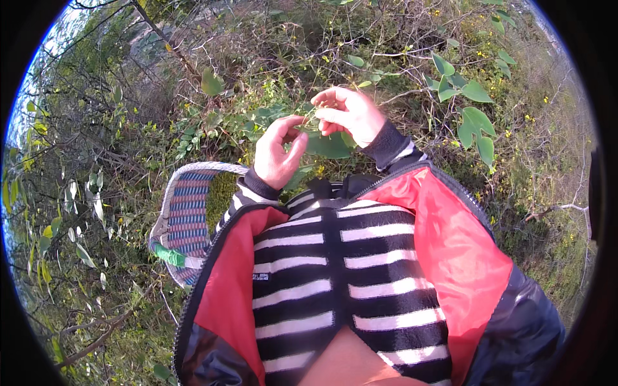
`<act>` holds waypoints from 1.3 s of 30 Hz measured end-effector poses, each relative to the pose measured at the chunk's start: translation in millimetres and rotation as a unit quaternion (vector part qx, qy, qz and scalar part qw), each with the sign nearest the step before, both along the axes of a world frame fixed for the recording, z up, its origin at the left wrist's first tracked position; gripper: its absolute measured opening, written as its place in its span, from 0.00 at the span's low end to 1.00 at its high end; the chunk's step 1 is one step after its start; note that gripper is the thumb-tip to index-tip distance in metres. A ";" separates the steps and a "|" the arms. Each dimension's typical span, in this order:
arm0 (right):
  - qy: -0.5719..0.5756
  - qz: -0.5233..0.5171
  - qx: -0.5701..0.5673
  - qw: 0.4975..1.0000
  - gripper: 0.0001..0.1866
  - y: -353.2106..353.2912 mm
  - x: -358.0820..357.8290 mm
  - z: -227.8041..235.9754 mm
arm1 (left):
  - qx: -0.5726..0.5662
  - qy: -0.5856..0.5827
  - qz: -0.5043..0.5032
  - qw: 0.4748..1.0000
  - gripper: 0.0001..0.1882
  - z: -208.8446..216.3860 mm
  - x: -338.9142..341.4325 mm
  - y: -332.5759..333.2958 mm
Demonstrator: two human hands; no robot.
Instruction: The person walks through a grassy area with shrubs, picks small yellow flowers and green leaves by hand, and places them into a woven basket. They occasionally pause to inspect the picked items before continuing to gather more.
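Note:
In front of my chest both hands come together at a thin green plant stem [311,121] with fine side shoots. My right hand [353,114] pinches it between thumb and fingers. My left hand [280,152] has its fingers curled at the stem's left side, thumb standing a little off. Broad green leaves [328,145] show just below and behind the hands. Beside my left forearm hangs a woven basket [185,212] in blue, pink and white bands, with a pale rim and a green wrap. Small yellow-green plant bits [221,198] lie in it; my sleeve hides part of it.
Dense shrubs, dry twigs and small yellow flowers surround me. Large-leaved branches [475,122] reach in from the right. A bare branch [168,42] slants at the upper left, and leafy twigs [46,241] stand at the far left. My open jacket [450,251] spreads below.

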State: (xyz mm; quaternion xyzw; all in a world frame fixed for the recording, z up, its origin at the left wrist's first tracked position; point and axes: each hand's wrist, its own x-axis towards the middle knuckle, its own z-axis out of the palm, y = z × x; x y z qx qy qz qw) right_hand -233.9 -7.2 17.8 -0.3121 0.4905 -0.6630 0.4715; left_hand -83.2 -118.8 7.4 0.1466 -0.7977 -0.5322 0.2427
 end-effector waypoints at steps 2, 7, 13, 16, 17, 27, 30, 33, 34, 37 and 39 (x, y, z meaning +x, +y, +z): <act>0.062 0.018 0.010 0.998 0.12 -1.6 3.8 0.6 | -0.006 0.020 0.001 1.000 0.09 2.4 2.5 4.2; 0.118 0.052 0.015 0.992 0.10 -2.0 11.5 0.4 | -0.128 -0.025 0.033 0.991 0.08 3.5 6.3 2.0; 0.009 0.069 0.068 0.995 0.07 -2.2 6.8 -2.1 | -0.175 -0.015 0.039 0.984 0.08 -4.8 10.9 -1.5; -0.066 0.088 0.082 0.990 0.06 -2.6 11.5 -7.8 | -0.189 -0.043 0.050 0.980 0.08 -7.6 11.1 -3.0; -0.071 0.089 0.081 0.990 0.07 -2.6 14.6 -10.1 | -0.194 -0.052 0.054 0.978 0.08 -8.3 10.8 -3.5; -0.124 0.062 0.076 0.987 0.08 -3.6 16.0 -22.4 | -0.209 -0.093 0.045 0.972 0.09 -11.5 9.8 -5.9; -0.135 0.063 0.052 0.987 0.09 -7.2 25.6 -25.6 | -0.215 -0.088 0.054 0.971 0.09 -11.0 8.8 -4.7; -0.058 0.049 0.088 0.993 0.12 -11.6 24.3 -20.3 | -0.201 -0.102 0.056 0.973 0.09 -9.4 8.5 -4.7; -0.030 0.060 0.101 0.993 0.14 -12.6 20.4 -16.2 | -0.184 -0.114 0.055 0.975 0.09 -8.4 9.3 -5.9; 0.311 0.078 0.107 0.941 0.24 -4.4 -7.0 2.2 | -0.156 -0.120 0.046 0.979 0.11 -6.2 12.3 -10.5; 0.364 0.091 0.142 0.916 0.23 0.4 -12.4 6.3 | -0.176 -0.149 0.023 0.973 0.12 -6.9 13.2 -11.0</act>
